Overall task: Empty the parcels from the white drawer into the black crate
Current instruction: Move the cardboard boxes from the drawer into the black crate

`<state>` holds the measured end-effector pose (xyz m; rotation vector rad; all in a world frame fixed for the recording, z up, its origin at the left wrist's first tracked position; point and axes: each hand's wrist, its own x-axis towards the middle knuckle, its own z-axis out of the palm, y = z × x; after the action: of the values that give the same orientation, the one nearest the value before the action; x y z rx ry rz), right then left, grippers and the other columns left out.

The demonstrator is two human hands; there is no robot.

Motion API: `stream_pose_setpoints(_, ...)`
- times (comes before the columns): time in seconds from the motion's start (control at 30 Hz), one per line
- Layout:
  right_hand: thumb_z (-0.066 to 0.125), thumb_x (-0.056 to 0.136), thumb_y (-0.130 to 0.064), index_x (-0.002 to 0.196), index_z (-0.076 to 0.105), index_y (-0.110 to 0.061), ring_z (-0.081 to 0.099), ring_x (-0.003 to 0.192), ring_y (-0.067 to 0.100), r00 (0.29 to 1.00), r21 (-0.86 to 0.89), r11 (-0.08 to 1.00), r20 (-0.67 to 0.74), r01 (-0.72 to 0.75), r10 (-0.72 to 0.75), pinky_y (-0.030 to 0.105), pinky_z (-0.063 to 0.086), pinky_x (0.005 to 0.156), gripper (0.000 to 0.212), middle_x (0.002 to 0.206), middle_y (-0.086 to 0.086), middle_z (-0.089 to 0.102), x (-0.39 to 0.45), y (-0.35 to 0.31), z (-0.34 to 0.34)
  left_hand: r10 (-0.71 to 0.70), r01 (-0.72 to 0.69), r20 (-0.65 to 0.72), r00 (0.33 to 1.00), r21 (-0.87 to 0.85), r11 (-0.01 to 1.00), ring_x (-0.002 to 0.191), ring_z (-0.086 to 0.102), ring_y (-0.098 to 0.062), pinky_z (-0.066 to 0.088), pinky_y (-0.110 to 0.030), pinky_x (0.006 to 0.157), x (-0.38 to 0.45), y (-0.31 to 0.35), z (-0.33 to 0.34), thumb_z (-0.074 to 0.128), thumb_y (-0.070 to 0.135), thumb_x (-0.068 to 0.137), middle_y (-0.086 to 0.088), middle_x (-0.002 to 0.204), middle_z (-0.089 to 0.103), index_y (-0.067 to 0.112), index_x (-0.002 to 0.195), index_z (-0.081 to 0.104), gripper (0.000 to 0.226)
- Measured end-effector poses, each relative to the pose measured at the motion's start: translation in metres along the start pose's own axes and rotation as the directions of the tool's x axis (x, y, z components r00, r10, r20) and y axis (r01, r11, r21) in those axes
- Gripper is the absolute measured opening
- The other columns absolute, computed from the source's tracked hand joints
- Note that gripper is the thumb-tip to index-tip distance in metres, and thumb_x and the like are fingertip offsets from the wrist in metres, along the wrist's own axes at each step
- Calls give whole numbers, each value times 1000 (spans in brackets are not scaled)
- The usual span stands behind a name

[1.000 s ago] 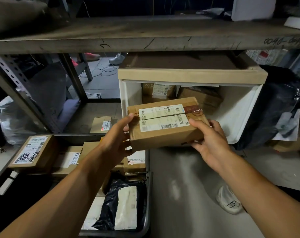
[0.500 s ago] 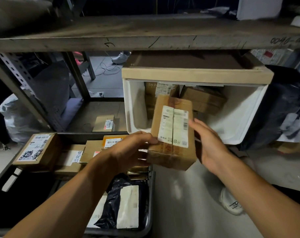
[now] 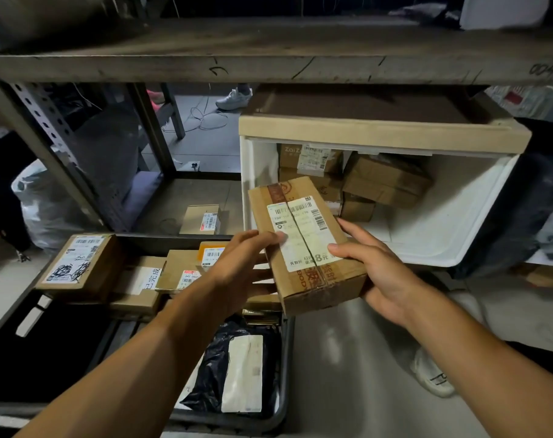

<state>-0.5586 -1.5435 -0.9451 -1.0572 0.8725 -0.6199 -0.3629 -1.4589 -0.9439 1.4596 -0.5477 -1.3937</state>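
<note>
We hold one cardboard parcel (image 3: pixel 303 245) in front of the white drawer (image 3: pixel 452 229), left hand (image 3: pixel 240 273) gripping its left edge, right hand (image 3: pixel 376 270) cupping its right side. More parcels (image 3: pixel 385 181) lie inside the drawer; the black crate (image 3: pixel 281 374) sits below-left of it.

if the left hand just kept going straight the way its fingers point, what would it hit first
The left hand points right, and its fingers are already against the held cardboard parcel, so that parcel comes first. Past it lies the right hand on the other side. Depth is hard to judge from one view.
</note>
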Motion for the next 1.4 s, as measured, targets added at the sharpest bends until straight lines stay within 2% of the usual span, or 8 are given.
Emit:
stream_pose_setpoints(0.33,72,89,-32,105,71,-23,70,98,26,976,-115,971,20,-211,215,47,57,86,19,106,8,77,31,37,67,34,-79,-211,977,-207,975,95,72,-40,60,-57,76,-24,-19,-78,72,11,85,-17,117,65,40,136,33,71)
stream_pose_setpoints(0.53,78,85,-28,127,62,-14,71,108,26,974,-15,974,5,-228,228,41,60,78,47,112,9,75,60,67,132,0,-133,-381,924,-323,937,99,70,-39,57,-54,88,-40,-38,-133,73,14,86,-18,113,64,27,125,33,57)
stream_pose_setpoints(0.7,74,89,-19,119,61,-9,76,88,13,983,-15,982,1,-186,186,27,58,69,34,102,5,78,79,81,185,-103,-134,-422,901,-496,858,90,74,-30,62,-39,70,-33,-48,-175,72,12,87,-15,108,72,9,130,53,47)
stream_pose_setpoints(0.8,77,88,-23,120,63,-17,75,93,14,989,-138,980,28,-142,147,32,58,84,35,104,1,78,98,90,209,-135,-162,-447,884,-565,809,101,72,-35,56,-47,93,-23,-52,-198,75,11,83,-18,114,72,7,128,56,49)
stream_pose_setpoints(1.0,74,86,-26,101,62,-42,72,101,14,993,-472,881,103,-5,61,43,56,97,25,110,-9,76,134,110,242,-160,-164,-522,838,-521,838,96,74,-31,54,-47,99,3,-64,-226,77,10,83,-18,108,74,7,110,62,31)
stream_pose_setpoints(1.1,69,93,-20,132,54,-40,70,103,14,998,-499,867,61,8,26,42,57,94,46,119,-7,72,142,116,245,-158,-149,-522,838,-498,854,99,73,-34,49,-51,104,16,-69,-232,79,12,82,-18,107,74,4,114,63,37)
stream_pose_setpoints(1.23,65,98,-23,151,38,-37,62,97,4,997,-612,788,70,65,-28,24,53,78,61,117,-15,62,147,119,240,-193,-109,-519,833,-496,861,99,73,-33,58,-37,87,35,-74,-236,78,14,83,-17,105,75,3,121,61,43)
stream_pose_setpoints(1.4,55,101,-37,156,33,-30,45,138,25,974,-896,385,190,223,-121,45,46,109,60,150,1,47,162,138,237,-255,-98,-496,830,-579,809,90,75,-32,62,-36,78,56,-78,-240,76,5,84,-18,105,75,0,124,60,44)
